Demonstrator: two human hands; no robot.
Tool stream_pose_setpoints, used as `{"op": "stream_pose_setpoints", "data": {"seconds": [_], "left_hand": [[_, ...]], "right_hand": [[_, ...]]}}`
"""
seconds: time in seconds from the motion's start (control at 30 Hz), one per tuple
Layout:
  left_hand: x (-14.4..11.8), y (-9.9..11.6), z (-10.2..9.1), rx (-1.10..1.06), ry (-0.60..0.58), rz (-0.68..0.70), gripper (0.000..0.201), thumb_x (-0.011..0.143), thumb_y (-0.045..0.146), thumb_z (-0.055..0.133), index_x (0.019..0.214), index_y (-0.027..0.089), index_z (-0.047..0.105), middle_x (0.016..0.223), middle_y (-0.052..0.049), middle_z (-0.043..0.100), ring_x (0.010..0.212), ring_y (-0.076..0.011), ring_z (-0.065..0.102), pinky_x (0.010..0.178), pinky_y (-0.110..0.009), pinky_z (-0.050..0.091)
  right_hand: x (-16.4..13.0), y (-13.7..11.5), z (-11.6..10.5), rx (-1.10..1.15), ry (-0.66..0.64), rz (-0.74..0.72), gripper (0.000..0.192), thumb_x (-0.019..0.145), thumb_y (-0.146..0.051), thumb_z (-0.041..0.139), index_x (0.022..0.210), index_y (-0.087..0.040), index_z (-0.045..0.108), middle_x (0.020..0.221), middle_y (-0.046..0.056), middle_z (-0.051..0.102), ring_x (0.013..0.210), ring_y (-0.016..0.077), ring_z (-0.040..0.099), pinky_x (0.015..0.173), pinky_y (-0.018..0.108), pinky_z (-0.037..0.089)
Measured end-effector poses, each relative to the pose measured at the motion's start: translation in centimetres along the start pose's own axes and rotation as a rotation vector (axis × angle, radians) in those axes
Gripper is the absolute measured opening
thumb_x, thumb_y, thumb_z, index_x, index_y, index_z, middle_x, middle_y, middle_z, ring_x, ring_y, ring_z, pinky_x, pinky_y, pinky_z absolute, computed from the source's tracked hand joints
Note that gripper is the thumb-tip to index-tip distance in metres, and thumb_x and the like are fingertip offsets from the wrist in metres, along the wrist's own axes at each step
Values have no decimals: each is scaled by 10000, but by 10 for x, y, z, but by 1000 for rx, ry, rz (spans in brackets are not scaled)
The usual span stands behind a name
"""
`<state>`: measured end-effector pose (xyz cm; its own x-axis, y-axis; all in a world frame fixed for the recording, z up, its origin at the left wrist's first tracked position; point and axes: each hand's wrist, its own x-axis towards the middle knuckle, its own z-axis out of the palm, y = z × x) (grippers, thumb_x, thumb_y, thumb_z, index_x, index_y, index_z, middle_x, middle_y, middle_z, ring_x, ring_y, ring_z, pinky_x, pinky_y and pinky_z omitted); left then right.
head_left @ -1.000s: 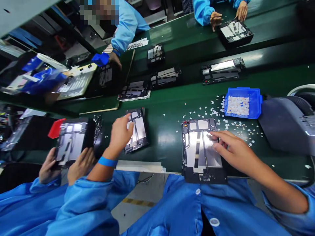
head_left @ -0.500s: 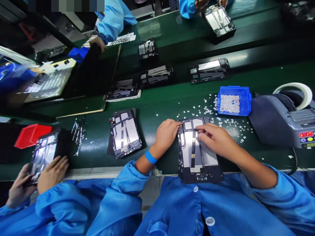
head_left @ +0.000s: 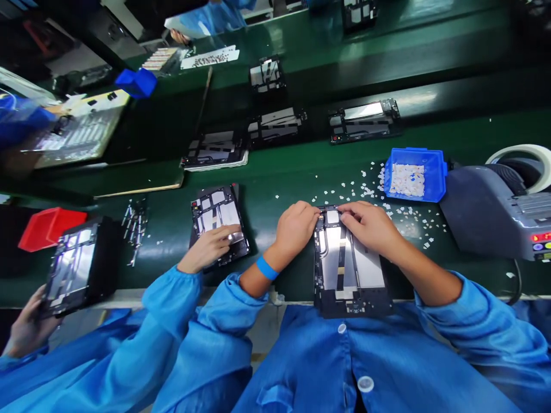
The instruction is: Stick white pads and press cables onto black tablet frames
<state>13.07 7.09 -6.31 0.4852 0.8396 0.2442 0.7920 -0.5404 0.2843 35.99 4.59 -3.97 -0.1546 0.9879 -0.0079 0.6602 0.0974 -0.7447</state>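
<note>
An opened tablet, with its bright battery panels and flex cables showing, lies in front of me at the table's near edge. At its upper left corner my left hand, with a blue band on the wrist, has its fingers closed on the rim. My right hand is closed over the upper right part, thumb and fingers drawn together on the board. Whatever lies under those fingertips is hidden. Small white paper bits are scattered just beyond the tablet.
A blue tray of white bits stands beside a grey tape dispenser. To the left, a co-worker's hand rests on another opened tablet. A red tray is farther left. More opened tablets lie on the belt beyond.
My right hand has shifted up toward the tablet's top edge; my left hand stays at the corner. The co-worker's hand has reached right onto the neighbouring tablet. Across the belt, a tablet has moved away.
</note>
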Motion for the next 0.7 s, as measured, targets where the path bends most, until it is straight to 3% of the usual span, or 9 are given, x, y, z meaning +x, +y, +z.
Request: {"op": "stream_pose_setpoints", "data": {"seconds": [0.17, 0.33, 0.43, 0.57, 0.7], "left_hand": [[5, -2, -3, -110, -32, -16, 120, 1012, 175, 548, 1040, 187, 664, 1052, -87, 675, 1023, -241, 626, 905, -361, 520], [9, -3, -4, -101, -46, 68, 137, 1021, 165, 502, 1029, 192, 636, 1042, -88, 671, 1013, -245, 618, 916, -378, 518], [6, -4, 0, -149, -11, 54, 158, 1031, 162, 486, 1059, 200, 637, 1052, -83, 680, 1027, -236, 626, 929, -375, 521], [3, -5, 3, -168, 40, -58, 185, 1025, 179, 531, 1159, 201, 657, 1096, -87, 679, 1067, -236, 628, 938, -372, 522], [4, -3, 2, -137, -9, -38, 139, 1028, 209, 547, 1059, 200, 682, 1015, -76, 669, 1007, -237, 621, 894, -366, 515]], "right_hand": [[12, -3, 6, -47, -22, -26, 273, 966, -225, 611, 1173, -218, 789, 1085, 64, 791, 994, 239, 719, 886, 356, 526], [34, -6, 15, -13, -67, -38, 298, 983, -169, 561, 1140, -244, 803, 1193, 55, 796, 1130, 252, 726, 985, 384, 533], [43, -9, 19, -1, -144, -24, 295, 972, -156, 564, 1087, -256, 816, 1124, 36, 812, 1085, 246, 739, 957, 372, 544], [43, -14, 19, 24, -114, 14, 288, 961, -151, 582, 1121, -243, 803, 1153, 50, 803, 1087, 239, 733, 964, 358, 536], [38, -14, 19, 122, -128, 37, 253, 956, -164, 590, 1095, -239, 788, 1076, 35, 810, 990, 208, 737, 896, 320, 538]]}}
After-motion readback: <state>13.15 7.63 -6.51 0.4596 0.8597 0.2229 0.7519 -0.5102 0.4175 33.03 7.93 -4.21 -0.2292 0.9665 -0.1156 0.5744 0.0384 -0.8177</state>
